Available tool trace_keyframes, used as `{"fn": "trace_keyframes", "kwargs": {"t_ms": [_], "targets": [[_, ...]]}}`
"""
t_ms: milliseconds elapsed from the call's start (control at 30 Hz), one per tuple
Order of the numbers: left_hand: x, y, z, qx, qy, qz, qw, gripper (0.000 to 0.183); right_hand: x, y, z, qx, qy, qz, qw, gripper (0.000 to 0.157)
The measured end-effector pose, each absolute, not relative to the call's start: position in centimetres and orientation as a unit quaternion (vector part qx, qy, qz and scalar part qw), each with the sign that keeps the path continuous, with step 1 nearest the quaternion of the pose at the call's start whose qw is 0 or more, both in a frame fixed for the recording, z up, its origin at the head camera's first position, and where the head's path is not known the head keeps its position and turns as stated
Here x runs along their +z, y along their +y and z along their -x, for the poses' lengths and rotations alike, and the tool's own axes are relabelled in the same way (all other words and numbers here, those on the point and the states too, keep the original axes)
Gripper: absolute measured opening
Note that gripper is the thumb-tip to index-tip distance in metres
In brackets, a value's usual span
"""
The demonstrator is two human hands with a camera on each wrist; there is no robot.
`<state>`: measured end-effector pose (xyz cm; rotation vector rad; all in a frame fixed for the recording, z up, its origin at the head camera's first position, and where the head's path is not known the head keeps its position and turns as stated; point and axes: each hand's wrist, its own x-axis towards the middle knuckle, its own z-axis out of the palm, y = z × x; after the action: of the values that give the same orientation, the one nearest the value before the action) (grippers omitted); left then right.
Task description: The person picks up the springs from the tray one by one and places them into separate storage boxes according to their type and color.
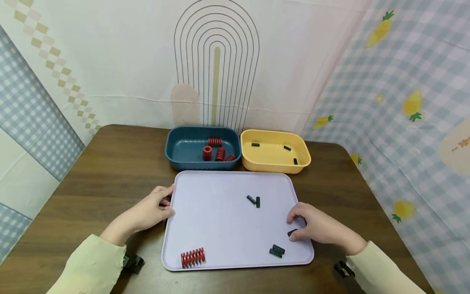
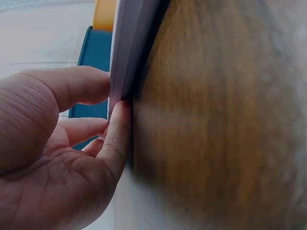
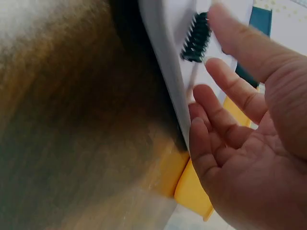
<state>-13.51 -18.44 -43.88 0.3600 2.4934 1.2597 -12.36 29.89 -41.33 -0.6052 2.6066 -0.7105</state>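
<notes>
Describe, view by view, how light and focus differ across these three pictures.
Head: bright and mostly sharp, the red spring distinct against the pale tray; left wrist: dimmer, the left hand fairly clear, the wooden table blurred; right wrist: also dim, the table smeared, a dark shadow along the tray's edge, the dark spring's coils readable near the right hand.

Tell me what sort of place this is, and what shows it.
Likely a makeshift indoor workspace: a wood-grain table, patterned cloth hanging behind it, and a pale tray with springs lying on it.
</notes>
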Motion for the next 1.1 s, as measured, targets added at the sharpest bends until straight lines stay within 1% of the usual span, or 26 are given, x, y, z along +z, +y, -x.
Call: {"fn": "trace_keyframes", "kwargs": {"t_ms": [100,267,600,1100], "targets": [[-43.9,-18.4,13.5,0.443,0.873,-0.126,0.161,0.075,-41.5,29.7,12.3,-0.235,0.929,0.223,0.176,0.022],[-44.0,-18.4,13.6,0.441,0.873,-0.128,0.163,0.075,-42.1,29.6,12.6,-0.244,0.932,0.209,0.166,0.015],[-44.1,-18.7,13.7,0.435,0.876,-0.131,0.163,0.075,-42.7,29.5,13.1,-0.246,0.934,0.208,0.154,0.015],[-43.8,-18.6,13.7,0.431,0.877,-0.128,0.169,0.075,-42.9,29.2,13.7,-0.242,0.937,0.197,0.156,0.015]]}}
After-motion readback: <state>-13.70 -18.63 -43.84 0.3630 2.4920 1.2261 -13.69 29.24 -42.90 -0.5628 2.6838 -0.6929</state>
